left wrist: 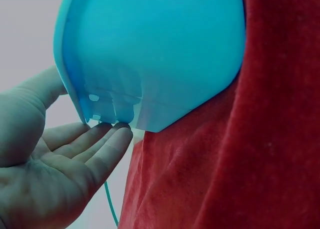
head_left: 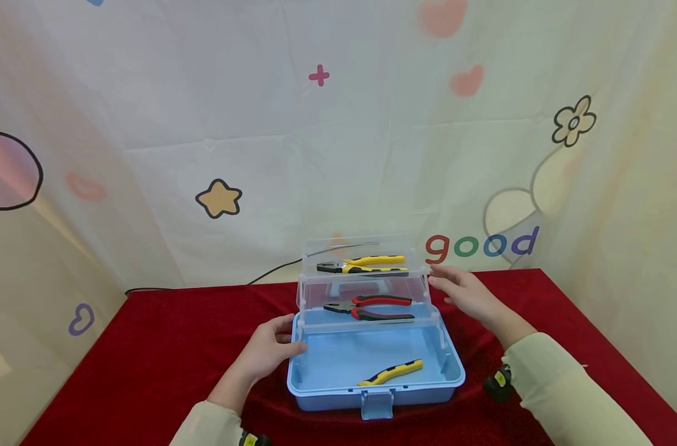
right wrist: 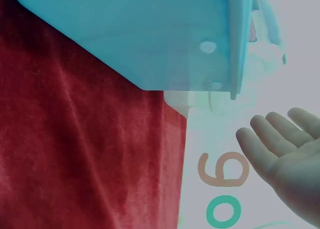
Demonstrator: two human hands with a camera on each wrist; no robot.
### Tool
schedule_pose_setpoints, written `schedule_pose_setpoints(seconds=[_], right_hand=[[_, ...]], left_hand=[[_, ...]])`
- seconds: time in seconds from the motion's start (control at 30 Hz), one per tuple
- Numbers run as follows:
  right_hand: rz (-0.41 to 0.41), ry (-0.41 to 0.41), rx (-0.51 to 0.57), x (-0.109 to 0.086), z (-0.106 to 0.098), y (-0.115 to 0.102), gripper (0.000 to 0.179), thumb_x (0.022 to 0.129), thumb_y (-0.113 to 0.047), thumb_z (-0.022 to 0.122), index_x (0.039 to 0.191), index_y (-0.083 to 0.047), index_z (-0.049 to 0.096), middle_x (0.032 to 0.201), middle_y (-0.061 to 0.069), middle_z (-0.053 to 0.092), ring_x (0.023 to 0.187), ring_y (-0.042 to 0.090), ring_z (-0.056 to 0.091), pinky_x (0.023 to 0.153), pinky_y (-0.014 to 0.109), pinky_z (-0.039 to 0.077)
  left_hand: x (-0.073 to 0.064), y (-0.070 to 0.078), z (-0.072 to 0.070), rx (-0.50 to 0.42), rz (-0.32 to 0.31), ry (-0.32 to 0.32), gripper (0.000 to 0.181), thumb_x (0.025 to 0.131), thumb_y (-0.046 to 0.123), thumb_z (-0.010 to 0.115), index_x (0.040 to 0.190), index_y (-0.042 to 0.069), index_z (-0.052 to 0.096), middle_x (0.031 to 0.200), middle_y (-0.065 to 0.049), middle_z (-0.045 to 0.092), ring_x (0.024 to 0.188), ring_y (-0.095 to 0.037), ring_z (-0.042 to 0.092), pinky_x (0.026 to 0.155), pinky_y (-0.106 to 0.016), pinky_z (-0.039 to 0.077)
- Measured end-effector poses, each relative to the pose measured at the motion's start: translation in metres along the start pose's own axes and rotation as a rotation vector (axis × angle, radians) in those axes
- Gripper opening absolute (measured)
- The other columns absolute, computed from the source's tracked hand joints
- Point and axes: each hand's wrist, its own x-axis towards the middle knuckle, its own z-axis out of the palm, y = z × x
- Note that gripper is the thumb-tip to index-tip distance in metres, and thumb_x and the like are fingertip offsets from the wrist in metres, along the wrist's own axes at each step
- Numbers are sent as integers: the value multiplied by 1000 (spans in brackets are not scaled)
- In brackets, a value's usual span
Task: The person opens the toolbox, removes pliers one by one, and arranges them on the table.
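Note:
A light blue toolbox (head_left: 376,396) with its clear trays raised stands on the red cloth. My left hand (head_left: 264,350) holds its left rim, thumb over the edge; in the left wrist view the fingers (left wrist: 107,151) lie against the outer wall. My right hand (head_left: 465,296) is beside the right end of the raised trays, fingers extended, and holds nothing. Yellow-and-black pliers (head_left: 371,269) lie on the upper tray and red-and-black pliers (head_left: 379,316) on the lower one. A yellow-and-black handle (head_left: 396,371) lies in the box bottom.
Red cloth (head_left: 176,353) covers the table. Behind it hangs a pale printed curtain (head_left: 366,155). A thin black cable (head_left: 277,269) runs along the back edge behind the box. The blue front latch (head_left: 377,406) hangs down.

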Motion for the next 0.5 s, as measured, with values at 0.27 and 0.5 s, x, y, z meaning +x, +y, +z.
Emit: schedule_pose_setpoints(seconds=[0.27,0.5], right_hand=[[-75,46,-117,-3,-4,-6,65,96,-39,51,147,-6,30,148,20,37,131,42,40,100,54,43],[-136,75,-240,2,-7,-19,61,94,-35,56,143,-5,37,142,21,45,125,40,48,96,52,47]], left_hand=[[-2,-2,1,-33,-4,-5,64,84,15,71,141,5,43,132,-16,55,104,-24,62,83,-39,57],[-4,-2,2,-37,3,1,63,86,14,69,142,6,42,133,-16,55,107,-25,62,84,-39,57]])
